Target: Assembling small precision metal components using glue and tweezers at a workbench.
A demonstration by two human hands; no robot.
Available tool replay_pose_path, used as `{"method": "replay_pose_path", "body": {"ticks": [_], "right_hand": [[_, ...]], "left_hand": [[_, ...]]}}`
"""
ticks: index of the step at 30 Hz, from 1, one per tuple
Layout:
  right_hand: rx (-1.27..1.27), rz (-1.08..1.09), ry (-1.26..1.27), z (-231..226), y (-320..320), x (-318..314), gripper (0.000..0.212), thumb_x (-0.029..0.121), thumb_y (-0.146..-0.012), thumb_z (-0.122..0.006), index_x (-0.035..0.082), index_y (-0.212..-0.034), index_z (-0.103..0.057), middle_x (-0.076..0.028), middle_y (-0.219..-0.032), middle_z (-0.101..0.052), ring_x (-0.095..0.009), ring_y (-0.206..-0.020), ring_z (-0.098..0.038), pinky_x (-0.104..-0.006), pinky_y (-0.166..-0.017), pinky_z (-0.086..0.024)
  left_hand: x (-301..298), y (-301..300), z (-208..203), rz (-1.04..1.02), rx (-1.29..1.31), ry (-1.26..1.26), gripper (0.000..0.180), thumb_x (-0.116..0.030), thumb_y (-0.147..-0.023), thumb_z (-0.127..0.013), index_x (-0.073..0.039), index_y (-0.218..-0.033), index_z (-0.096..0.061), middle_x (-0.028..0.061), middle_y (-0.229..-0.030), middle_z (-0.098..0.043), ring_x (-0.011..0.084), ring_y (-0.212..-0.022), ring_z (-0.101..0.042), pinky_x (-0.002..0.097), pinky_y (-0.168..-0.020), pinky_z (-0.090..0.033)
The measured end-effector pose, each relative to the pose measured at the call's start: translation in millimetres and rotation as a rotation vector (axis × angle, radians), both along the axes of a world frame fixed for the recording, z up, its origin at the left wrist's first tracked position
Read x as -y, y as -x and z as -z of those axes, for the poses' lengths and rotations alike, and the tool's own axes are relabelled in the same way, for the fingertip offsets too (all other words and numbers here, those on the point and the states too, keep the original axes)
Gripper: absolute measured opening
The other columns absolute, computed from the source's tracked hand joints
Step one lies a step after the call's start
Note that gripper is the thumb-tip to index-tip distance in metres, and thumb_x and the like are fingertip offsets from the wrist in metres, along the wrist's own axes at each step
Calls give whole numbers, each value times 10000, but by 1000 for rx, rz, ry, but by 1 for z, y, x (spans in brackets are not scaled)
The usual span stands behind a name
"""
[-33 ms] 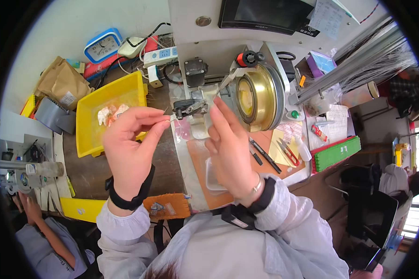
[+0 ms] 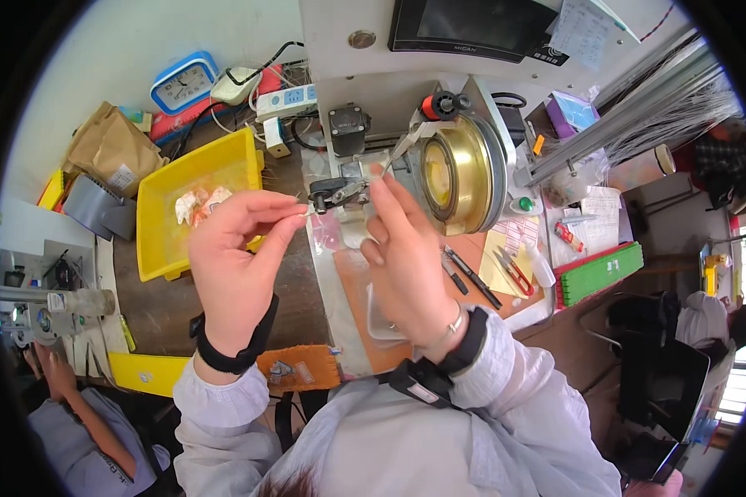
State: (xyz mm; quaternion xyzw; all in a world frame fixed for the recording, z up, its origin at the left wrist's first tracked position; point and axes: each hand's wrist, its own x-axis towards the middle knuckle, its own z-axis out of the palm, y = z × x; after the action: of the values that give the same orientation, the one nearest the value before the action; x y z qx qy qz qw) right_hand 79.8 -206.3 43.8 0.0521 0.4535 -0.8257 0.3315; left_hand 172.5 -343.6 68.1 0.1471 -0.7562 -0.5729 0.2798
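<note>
My left hand (image 2: 239, 248) is closed in a pinch on a thin pale strand (image 2: 309, 213). Its fingertips are beside the small black-and-metal clamp mechanism (image 2: 337, 193) of the bench machine. On the other side of that mechanism is my right hand (image 2: 410, 257), two of its fingers pointing forward and the others curled in. The raised fingertips come together near a thin metal arm (image 2: 404, 149), left of the large brass-coloured spool (image 2: 439, 178); anything held between them is too small to make out.
A yellow tray (image 2: 153, 236) with wrapped pieces stands on the left. Red-handled snips (image 2: 518, 276), black pens (image 2: 472, 277) and a green block (image 2: 601, 272) lie on the right. A power strip (image 2: 286, 101) and a blue clock (image 2: 185, 83) sit behind. Another person's arm (image 2: 91, 406) shows lower left.
My left hand has moved slightly right, and more of the pale strand shows at its fingertips. My right hand has tilted a little, its fingertips shifting slightly left.
</note>
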Motion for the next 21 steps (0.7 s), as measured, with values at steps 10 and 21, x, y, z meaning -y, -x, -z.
{"method": "replay_pose_path", "body": {"ticks": [10,21], "right_hand": [[-45,164,58,6,-10,-1,157,197,-972,-650,68,-1039,-591,51,-773,-524,-14,-575,-397,-199,-473,-314],[-551,89,16,3,14,5,57,83,-1045,-429,26,-1046,-424,-52,-851,-574,-74,-610,-546,-209,-518,-425]], "left_hand": [[5,14,-6,32,5,58,119,58,-869,-664,38,-986,-658,75,-927,-704,131,-851,-683,245,-758,-531],[-1,48,-5,58,20,187,137,11,-836,-688,5,-973,-677,63,-868,-709,126,-770,-675,247,-704,-518]]}}
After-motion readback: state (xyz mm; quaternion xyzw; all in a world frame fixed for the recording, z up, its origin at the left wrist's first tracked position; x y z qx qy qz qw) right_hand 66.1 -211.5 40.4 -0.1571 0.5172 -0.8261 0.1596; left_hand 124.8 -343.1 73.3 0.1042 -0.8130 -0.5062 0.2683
